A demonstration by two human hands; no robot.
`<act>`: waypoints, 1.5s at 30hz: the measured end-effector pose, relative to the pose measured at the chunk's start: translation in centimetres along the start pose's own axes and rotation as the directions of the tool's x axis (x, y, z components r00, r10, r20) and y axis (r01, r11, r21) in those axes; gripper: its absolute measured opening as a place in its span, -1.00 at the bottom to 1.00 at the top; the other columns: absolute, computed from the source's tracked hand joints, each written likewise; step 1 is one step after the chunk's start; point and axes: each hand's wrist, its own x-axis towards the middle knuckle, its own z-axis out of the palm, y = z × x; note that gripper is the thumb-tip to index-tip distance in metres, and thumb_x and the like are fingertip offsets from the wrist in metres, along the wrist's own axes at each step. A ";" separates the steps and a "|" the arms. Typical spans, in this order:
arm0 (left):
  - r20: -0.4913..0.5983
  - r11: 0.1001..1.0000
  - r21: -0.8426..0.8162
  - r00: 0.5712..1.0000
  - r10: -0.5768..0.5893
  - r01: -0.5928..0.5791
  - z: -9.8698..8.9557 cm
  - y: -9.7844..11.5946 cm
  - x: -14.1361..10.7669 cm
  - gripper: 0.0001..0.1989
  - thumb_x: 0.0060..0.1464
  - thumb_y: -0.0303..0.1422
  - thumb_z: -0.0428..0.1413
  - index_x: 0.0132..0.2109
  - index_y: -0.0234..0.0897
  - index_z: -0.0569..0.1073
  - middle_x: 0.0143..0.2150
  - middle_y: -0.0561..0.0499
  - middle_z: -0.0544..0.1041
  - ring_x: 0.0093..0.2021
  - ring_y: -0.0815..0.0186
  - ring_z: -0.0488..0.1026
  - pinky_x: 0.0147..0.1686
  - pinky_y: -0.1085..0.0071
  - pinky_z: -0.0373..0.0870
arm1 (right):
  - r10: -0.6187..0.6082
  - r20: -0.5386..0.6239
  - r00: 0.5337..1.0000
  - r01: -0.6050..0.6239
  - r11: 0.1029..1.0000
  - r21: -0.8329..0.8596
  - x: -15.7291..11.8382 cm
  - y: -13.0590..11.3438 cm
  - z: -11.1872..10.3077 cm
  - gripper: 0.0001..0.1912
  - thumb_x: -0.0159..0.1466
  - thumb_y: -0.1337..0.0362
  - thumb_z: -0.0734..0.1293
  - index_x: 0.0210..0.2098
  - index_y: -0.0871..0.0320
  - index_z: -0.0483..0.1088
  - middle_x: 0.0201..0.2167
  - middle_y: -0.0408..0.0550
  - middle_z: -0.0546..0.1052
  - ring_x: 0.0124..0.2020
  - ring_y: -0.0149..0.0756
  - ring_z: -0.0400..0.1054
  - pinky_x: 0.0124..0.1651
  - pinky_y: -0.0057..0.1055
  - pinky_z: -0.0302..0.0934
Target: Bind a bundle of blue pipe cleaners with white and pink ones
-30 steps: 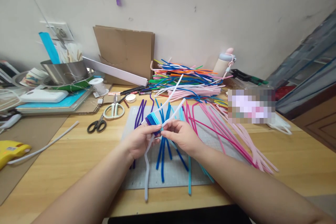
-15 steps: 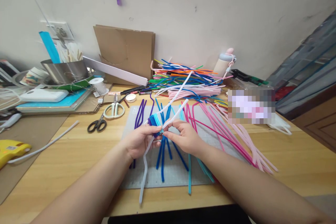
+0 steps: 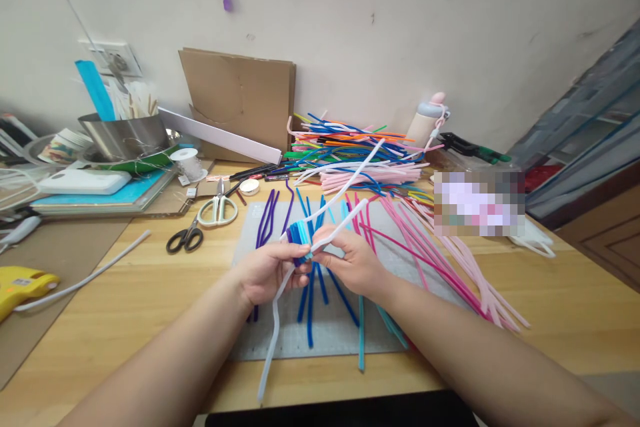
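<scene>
My left hand (image 3: pixel 270 270) is closed on a small wound piece (image 3: pixel 300 233) of purple, blue and light-blue pipe cleaners. White pipe cleaners (image 3: pixel 345 190) run out of it, two ends pointing up and right, one hanging down toward the table edge. At its right side my right hand (image 3: pixel 353 261) pinches a white pipe cleaner (image 3: pixel 345 220), thumb and fingers close to the left fingertips. Underneath, loose blue pipe cleaners (image 3: pixel 310 313) lie on the grey cutting mat (image 3: pixel 280 340). Purple pipe cleaners (image 3: pixel 267 217) rest to the left, teal ones (image 3: pixel 361 337) to the right.
Pink pipe cleaners (image 3: pixel 460 267) spread across the right side. A mixed pile (image 3: pixel 360 147) lies by the wall near a bottle (image 3: pixel 425 123). Scissors (image 3: pixel 219 208), black-handled scissors (image 3: pixel 185 239) and a yellow glue gun (image 3: pixel 25 287) are on the left. Cardboard (image 3: pixel 240 100) leans behind.
The wound piece has turned slightly in my hands. The upper white ends have swung to the right, and the lower end has shifted left and down. Both hands stay nearly in place.
</scene>
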 end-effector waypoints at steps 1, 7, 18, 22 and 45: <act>0.005 1.000 -0.002 1.000 0.006 -0.006 0.0 0.0 0.0 -0.84 -0.16 -0.48 0.18 -0.34 -0.46 0.46 -0.53 0.04 0.40 -0.54 0.48 0.30 -0.51 0.53 0.32 | -0.008 -0.004 1.000 0.008 1.000 -0.019 0.0 0.0 0.0 -0.96 0.16 0.32 0.29 -0.36 0.13 0.36 -0.31 -0.08 0.41 -0.18 -0.30 0.28 -0.08 -0.35 0.11; -0.036 0.934 0.071 0.935 0.352 -0.349 0.7 -0.3 0.1 -0.90 -0.15 -0.48 0.20 -0.38 -0.36 0.46 -0.50 0.07 0.44 -0.50 0.48 0.34 -0.48 0.54 0.27 | 0.064 -0.186 0.980 -0.094 0.984 -0.154 -0.1 -0.8 0.1 -0.86 0.14 0.23 0.31 -0.45 0.16 0.29 -0.46 -0.13 0.37 -0.38 -0.36 0.26 -0.28 -0.43 0.14; 0.010 0.824 0.158 0.835 0.550 -0.545 1.4 -0.6 0.5 -0.90 -0.20 -0.49 0.23 -0.42 -0.33 0.49 -0.55 0.10 0.43 -0.52 0.48 0.31 -0.46 0.54 0.22 | 0.113 -0.217 0.970 -0.158 0.967 -0.201 -0.6 -2.2 0.6 -0.87 0.20 0.28 0.25 -0.35 0.14 0.43 -0.40 -0.09 0.49 -0.36 -0.35 0.33 -0.28 -0.43 0.17; 0.003 0.818 0.185 0.832 0.554 -0.545 1.3 -0.7 0.6 -0.89 -0.21 -0.49 0.23 -0.41 -0.32 0.50 -0.54 0.11 0.45 -0.50 0.47 0.33 -0.41 0.54 0.24 | 0.134 -0.230 0.964 -0.182 0.962 -0.205 -0.8 -2.2 0.7 -0.86 0.20 0.26 0.25 -0.36 0.13 0.44 -0.43 -0.11 0.50 -0.42 -0.36 0.33 -0.33 -0.44 0.17; 0.021 0.764 0.408 0.842 0.539 -0.499 0.3 -0.4 0.7 -0.86 -0.19 -0.42 0.22 -0.38 -0.38 0.52 -0.45 -0.02 0.53 -0.39 0.31 0.42 -0.23 0.38 0.30 | 0.469 -0.064 0.881 -0.451 0.873 0.189 -0.4 -1.6 1.3 -0.83 0.14 0.24 0.27 -0.42 0.21 0.43 -0.52 -0.10 0.49 -0.56 -0.43 0.33 -0.49 -0.49 0.22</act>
